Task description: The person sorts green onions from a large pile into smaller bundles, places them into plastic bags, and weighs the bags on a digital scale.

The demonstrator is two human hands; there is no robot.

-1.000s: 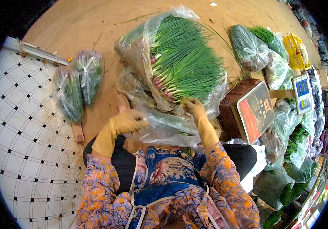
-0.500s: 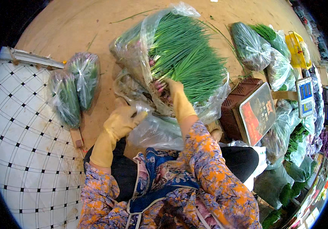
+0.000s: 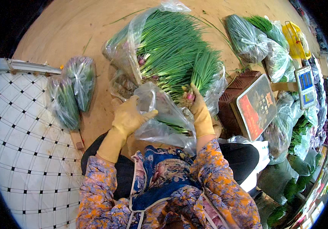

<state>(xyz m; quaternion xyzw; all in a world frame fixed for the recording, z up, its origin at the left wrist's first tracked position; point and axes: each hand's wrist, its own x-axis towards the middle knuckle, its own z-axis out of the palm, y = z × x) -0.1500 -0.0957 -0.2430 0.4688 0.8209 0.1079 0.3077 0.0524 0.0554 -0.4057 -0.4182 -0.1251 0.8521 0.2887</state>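
Observation:
A large clear bag point(image 3: 114, 45), laid open, holds a heap of green onions point(image 3: 168, 42) with reddish-purple bulbs and long green leaves. My right hand point(image 3: 200, 110), in a yellow rubber glove, is closed around a bunch of green onions point(image 3: 204, 70) near its bulbs, at the heap's right side. My left hand point(image 3: 127, 116), gloved alike, has thumb and fingers spread beside a smaller clear plastic bag point(image 3: 158, 131). Its fingertips are close to that bag's raised edge; whether they touch is unclear. Some green leaves show inside the smaller bag.
Two tied bags of green onions point(image 3: 80, 82) lie left, by a white tiled surface point(image 3: 30, 137). At right, a platform scale point(image 3: 257, 107) rests by a brown crate point(image 3: 234, 93), with its display point(image 3: 305, 87) beyond. More bagged greens point(image 3: 244, 38) and a yellow basket point(image 3: 297, 40) stand farther right.
My right hand has shifted right and pulled a bunch of green onions apart from the heap. My left hand has moved up slightly, and the smaller bag's edge now stands raised.

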